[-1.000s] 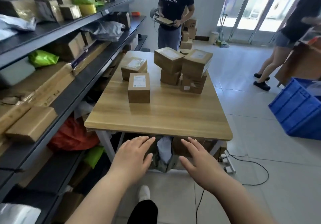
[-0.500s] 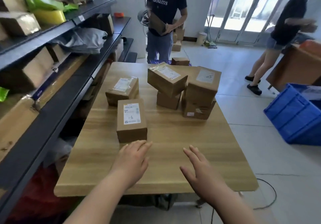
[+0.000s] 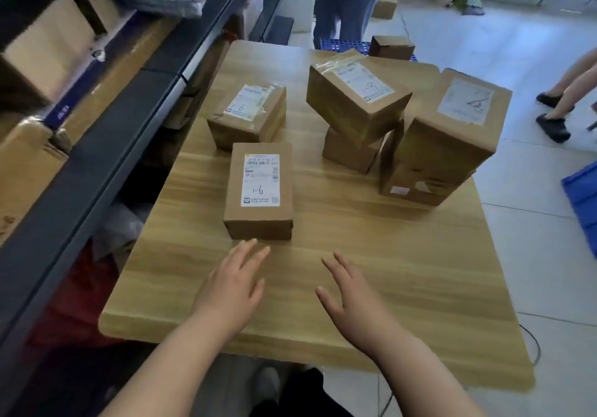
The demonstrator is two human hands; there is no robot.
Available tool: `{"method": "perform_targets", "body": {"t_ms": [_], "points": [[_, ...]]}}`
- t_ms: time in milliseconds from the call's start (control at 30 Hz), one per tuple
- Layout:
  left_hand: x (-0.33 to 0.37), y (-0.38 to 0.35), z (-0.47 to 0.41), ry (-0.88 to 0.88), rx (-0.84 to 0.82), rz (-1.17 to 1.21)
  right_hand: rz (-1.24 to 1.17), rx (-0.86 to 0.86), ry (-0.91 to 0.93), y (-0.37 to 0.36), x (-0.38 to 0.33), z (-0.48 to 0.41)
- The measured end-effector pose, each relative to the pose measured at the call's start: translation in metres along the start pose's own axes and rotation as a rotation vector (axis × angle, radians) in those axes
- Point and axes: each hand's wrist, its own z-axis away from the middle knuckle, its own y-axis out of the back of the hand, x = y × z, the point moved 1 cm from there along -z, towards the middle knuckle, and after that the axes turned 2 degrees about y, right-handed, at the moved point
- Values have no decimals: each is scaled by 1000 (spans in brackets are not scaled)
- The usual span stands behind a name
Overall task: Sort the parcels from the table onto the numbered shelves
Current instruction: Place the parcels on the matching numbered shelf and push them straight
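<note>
Both hands over near table (image 3: 420, 287) edge, holding nothing. Left hand (image 3: 231, 287) fingers straight, tips just short of nearest parcel (image 3: 258, 190), label up reading 1-6, likely so its shelf number can be read. Right hand (image 3: 352, 297) fingers spread, relaxed. Second 1-6 parcel (image 3: 247, 116) just beyond; tilted 1-8 parcel (image 3: 355, 99) leans on stack far right. Shelves (image 3: 97, 145) at left

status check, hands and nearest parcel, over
Left hand open, fingertips at nearest 1-6 parcel, contact unclear. Right hand open over table. Nothing in the way.
</note>
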Motion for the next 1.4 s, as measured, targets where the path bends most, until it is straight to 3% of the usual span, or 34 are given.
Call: {"method": "perform_targets", "body": {"t_ms": [367,567,767,900,1033,1200,1267,1400], "points": [[-5,20,-41,147,140,86,24,-29,203,29,-16,-97],[-26,37,-81,162,76,42,156,46,270,34,-54,-169],[-54,11,-109,63,-202,-130,189,197,217,-24,-45,-200],[-64,9,-113,-12,-206,-110,191,242,213,-26,-38,-203],[-70,6,-110,-89,-183,-14,212,241,188,-28,-36,-196],[-85,2,-86,-152,-45,282,121,282,163,-48,-31,-157],[-87,0,-78,-78,-38,440,53,289,137,-53,-31,-140],[-90,-11,-82,298,-200,736,-177,387,-63,-56,-31,-124]]}}
